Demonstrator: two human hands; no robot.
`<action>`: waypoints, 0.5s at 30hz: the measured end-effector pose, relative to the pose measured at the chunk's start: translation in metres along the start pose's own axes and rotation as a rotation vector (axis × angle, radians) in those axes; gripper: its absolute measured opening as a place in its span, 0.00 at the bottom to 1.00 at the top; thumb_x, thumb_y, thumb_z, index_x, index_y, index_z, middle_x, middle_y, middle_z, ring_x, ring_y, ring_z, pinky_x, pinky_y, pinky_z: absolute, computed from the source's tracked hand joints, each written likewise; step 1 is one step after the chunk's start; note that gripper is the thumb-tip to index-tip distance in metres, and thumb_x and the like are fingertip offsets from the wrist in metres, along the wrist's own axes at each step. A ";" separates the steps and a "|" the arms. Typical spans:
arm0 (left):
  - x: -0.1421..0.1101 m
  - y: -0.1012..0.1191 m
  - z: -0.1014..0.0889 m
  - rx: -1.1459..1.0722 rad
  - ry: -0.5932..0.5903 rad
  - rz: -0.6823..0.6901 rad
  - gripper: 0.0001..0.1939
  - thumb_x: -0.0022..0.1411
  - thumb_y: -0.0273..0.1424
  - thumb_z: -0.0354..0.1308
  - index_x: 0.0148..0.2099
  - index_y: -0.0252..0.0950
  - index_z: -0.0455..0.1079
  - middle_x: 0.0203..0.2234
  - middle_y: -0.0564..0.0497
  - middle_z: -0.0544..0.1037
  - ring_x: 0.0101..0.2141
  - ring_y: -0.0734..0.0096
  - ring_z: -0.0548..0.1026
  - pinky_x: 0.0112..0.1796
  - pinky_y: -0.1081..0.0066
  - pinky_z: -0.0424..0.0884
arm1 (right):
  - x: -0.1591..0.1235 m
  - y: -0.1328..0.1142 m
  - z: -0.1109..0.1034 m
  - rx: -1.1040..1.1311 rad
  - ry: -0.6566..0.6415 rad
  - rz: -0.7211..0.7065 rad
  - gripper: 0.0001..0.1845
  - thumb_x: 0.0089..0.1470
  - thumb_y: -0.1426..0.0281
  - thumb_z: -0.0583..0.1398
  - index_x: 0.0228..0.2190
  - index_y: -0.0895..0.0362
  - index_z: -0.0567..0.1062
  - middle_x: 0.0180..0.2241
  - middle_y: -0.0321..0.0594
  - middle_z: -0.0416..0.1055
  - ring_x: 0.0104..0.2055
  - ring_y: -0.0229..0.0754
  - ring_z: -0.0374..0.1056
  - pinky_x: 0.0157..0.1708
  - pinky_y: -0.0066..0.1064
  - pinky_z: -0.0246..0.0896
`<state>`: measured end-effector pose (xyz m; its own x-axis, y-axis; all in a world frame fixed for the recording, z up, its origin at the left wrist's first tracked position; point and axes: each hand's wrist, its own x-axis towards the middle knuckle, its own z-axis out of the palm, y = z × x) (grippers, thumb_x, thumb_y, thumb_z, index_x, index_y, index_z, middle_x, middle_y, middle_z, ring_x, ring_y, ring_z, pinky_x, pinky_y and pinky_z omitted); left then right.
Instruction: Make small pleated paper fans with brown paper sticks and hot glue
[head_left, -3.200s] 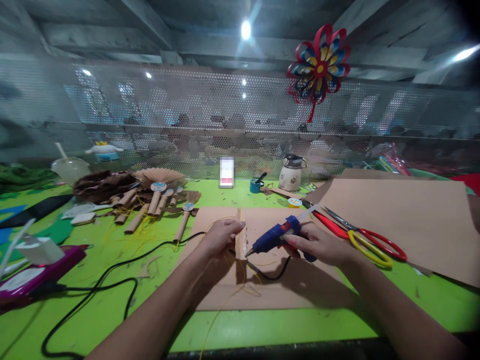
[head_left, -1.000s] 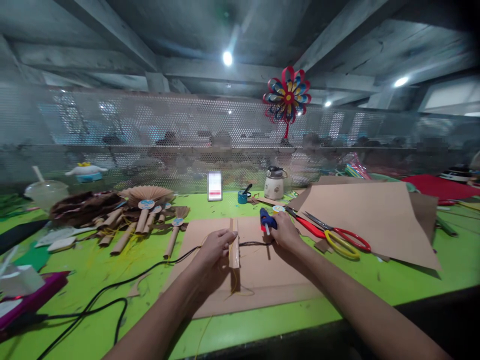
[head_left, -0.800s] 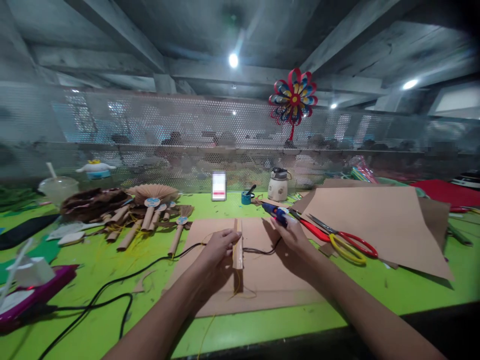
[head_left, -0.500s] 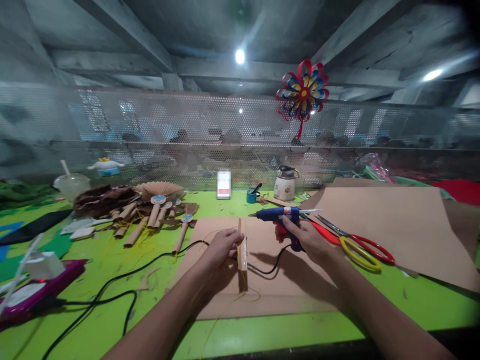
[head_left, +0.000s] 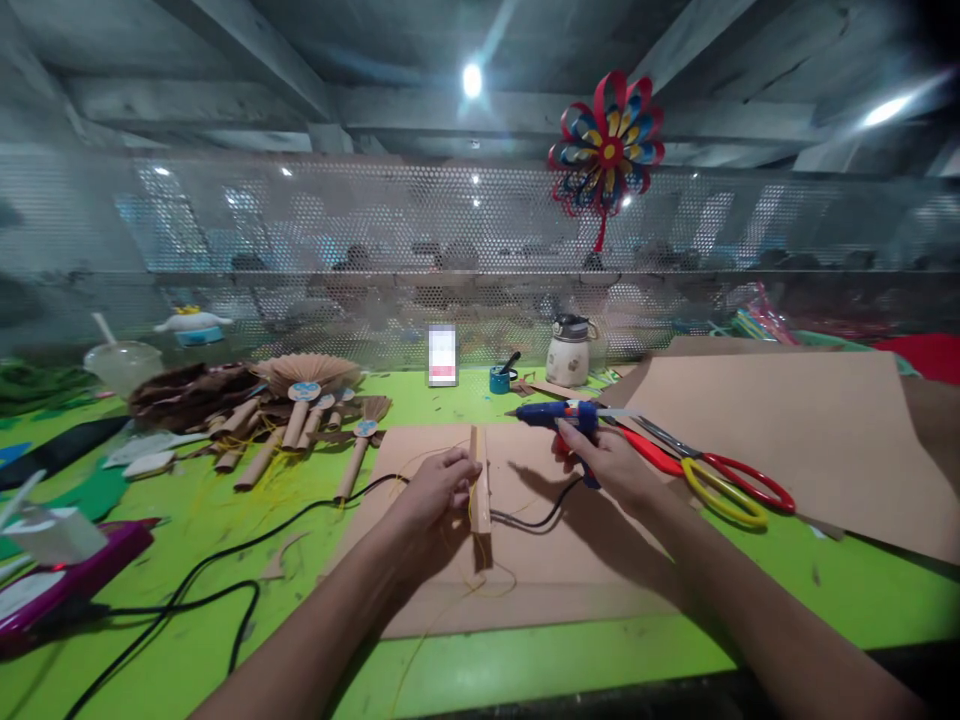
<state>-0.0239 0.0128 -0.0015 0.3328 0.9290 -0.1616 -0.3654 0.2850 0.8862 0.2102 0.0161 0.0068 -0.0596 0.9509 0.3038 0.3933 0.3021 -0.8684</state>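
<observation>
Between the fingers of my left hand (head_left: 441, 482) is a narrow folded strip of brown cardboard (head_left: 481, 510), held upright with yellow thread (head_left: 480, 588) trailing from its lower end. My right hand (head_left: 606, 455) grips a blue hot glue gun (head_left: 555, 414), its nozzle pointing left toward the strip but apart from it. A clear glue stick (head_left: 616, 412) sticks out of the gun's back. Below both hands lies a flat brown cardboard sheet (head_left: 585, 560).
Scissors with red and yellow handles (head_left: 724, 492) lie at the right beside large brown paper (head_left: 780, 420). Paper fans with rolled handles (head_left: 259, 466) are heaped at the left. A black cord (head_left: 217, 552) crosses the green table near a purple power strip (head_left: 97, 570). A jug (head_left: 568, 358) stands behind.
The glue gun has drawn slightly away from the cardboard strip. My left hand has turned the strip a little, and the whole view has shifted slightly.
</observation>
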 end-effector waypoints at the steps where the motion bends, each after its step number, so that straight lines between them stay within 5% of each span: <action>1: -0.001 0.000 0.001 -0.004 0.013 0.000 0.08 0.53 0.27 0.63 0.30 0.35 0.64 0.18 0.61 0.59 0.15 0.86 0.56 0.17 0.83 0.54 | 0.002 0.005 0.002 -0.085 0.071 -0.015 0.27 0.61 0.49 0.52 0.29 0.59 0.75 0.28 0.44 0.73 0.29 0.43 0.69 0.31 0.32 0.64; 8: -0.001 0.002 0.004 -0.048 0.011 -0.011 0.09 0.51 0.25 0.63 0.31 0.35 0.64 0.18 0.60 0.63 0.14 0.85 0.60 0.17 0.83 0.58 | 0.026 0.027 0.025 -0.487 0.204 -0.034 0.07 0.53 0.71 0.59 0.34 0.60 0.76 0.36 0.50 0.72 0.42 0.52 0.64 0.42 0.38 0.59; 15: 0.005 0.006 0.000 -0.016 0.084 0.076 0.09 0.47 0.25 0.64 0.28 0.34 0.65 0.16 0.59 0.63 0.15 0.80 0.63 0.17 0.80 0.61 | 0.021 0.034 0.024 -0.718 0.101 -0.094 0.14 0.44 0.77 0.64 0.37 0.59 0.77 0.42 0.51 0.69 0.47 0.54 0.61 0.46 0.39 0.56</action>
<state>-0.0247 0.0195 0.0027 0.2298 0.9644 -0.1309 -0.4008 0.2164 0.8903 0.2006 0.0482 -0.0251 -0.0515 0.9017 0.4294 0.8973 0.2306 -0.3765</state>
